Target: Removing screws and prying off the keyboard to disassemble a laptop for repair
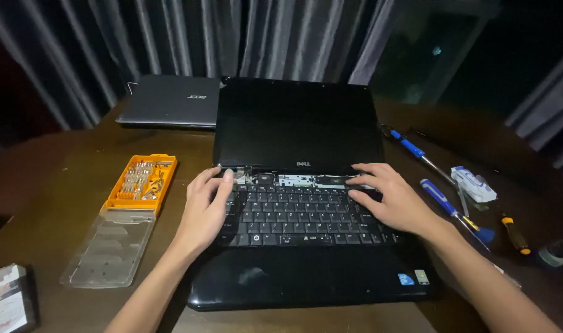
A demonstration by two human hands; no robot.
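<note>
Both hands — left hand (204,206), right hand (389,197) — rest unclenched, seemingly pressing the keyboard (300,216) at its top corners.

It looked like a room in a home, used as a makeshift repair spot rather than a proper workshop. Long grey curtains (170,37) hung in folds right behind a round wooden table (65,185), and the light was dim, falling mostly on the tabletop. On it lay an open black laptop (300,123) with the strip above its keyboard removed, a second, closed laptop (170,98) behind it, an orange case of screwdriver bits (143,179) with its clear lid (109,246) off, and blue-handled screwdrivers (442,200) scattered to the side.
</note>
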